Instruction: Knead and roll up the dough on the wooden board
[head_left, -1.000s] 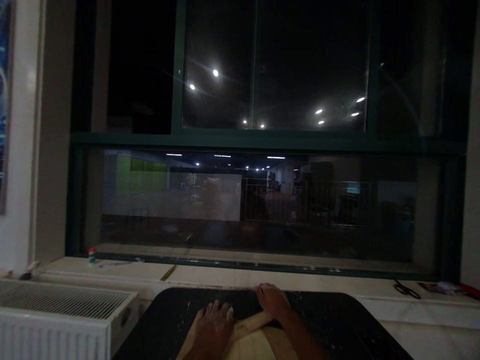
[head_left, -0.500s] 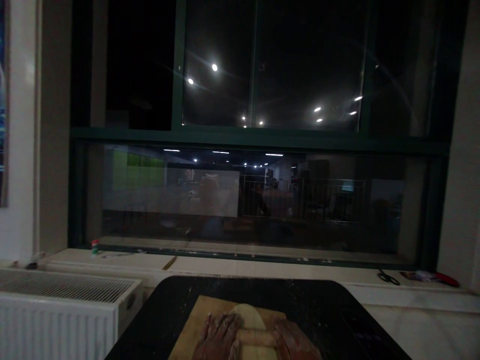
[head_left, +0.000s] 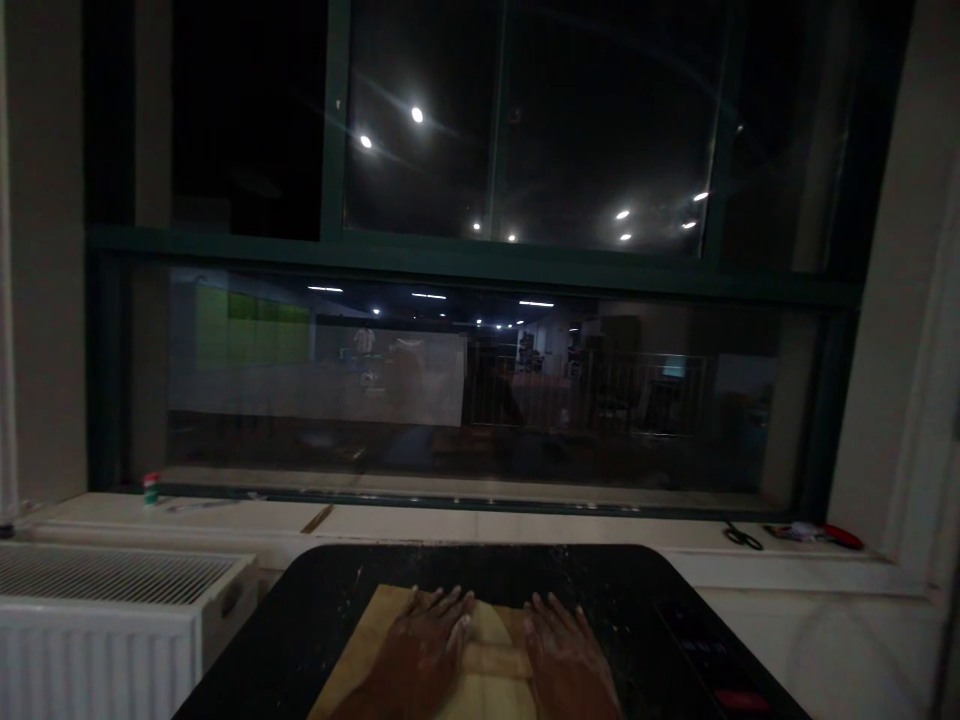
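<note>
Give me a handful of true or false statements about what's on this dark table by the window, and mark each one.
1. Both hands lie flat on a rolling pin over dough. True: the left hand and right hand press its two ends.
2. The dough lies on a glass plate. False: it lies on a wooden board.
3. The table is white. False: it is black, with pale specks.
4. Scissors lie on the windowsill at the right. True.
5. A radiator stands left of the table. True.

A home kitchen at night — windowsill (head_left: 480, 522), radiator (head_left: 112, 600), floury worktop (head_left: 630, 610).
</note>
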